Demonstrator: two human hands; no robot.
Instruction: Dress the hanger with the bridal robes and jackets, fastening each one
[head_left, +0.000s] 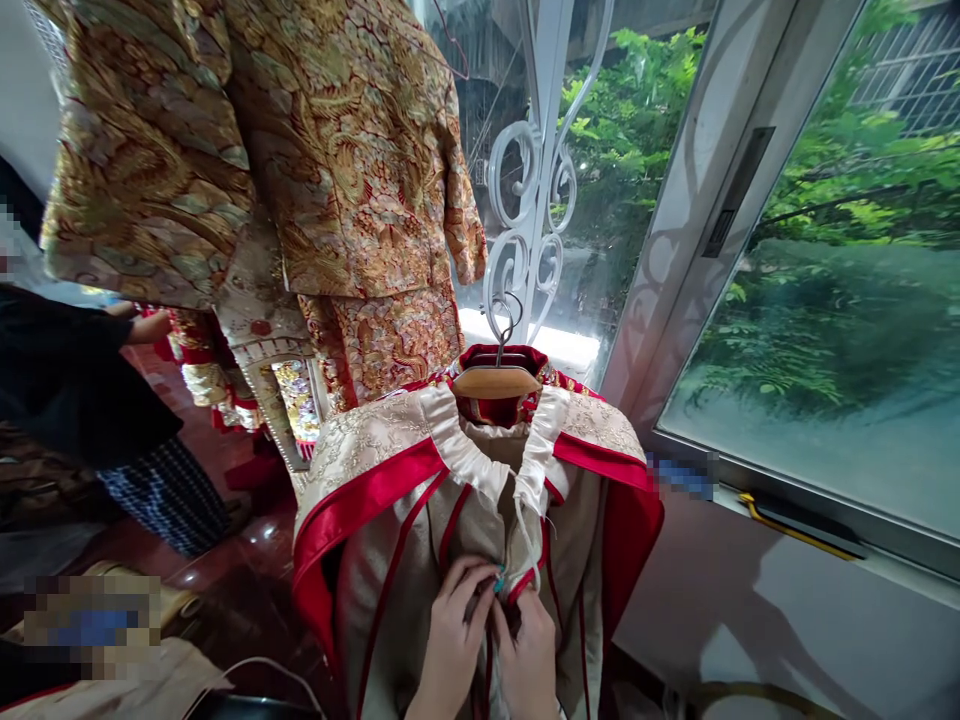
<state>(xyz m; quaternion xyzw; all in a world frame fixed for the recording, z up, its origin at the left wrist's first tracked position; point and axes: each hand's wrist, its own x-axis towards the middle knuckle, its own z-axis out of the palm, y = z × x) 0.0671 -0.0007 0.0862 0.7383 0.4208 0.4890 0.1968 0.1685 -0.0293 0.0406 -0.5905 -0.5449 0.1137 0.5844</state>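
Observation:
A cream robe (465, 520) with red trim hangs in front of me, its front opening facing me. Its gathered white collar (469, 460) has a pale drawstring (529, 535) hanging down on the right. My left hand (454, 630) pinches the front edge of the robe, fingertips at a small teal piece (499, 578) whose kind I cannot make out. Close beside it, touching or nearly so, my right hand (529, 640) is closed on the opposite edge, just under the drawstring. The fingers partly hide the fabric between them.
The robe's wooden hanger (497, 382) hooks onto white scrolled window ironwork (517, 180). Gold brocade jackets (352, 150) hang at upper left. Another person in dark clothes (75, 380) is at far left. A sliding window (840, 350) stands at right, with a yellow-edged tool (802, 525) on its ledge.

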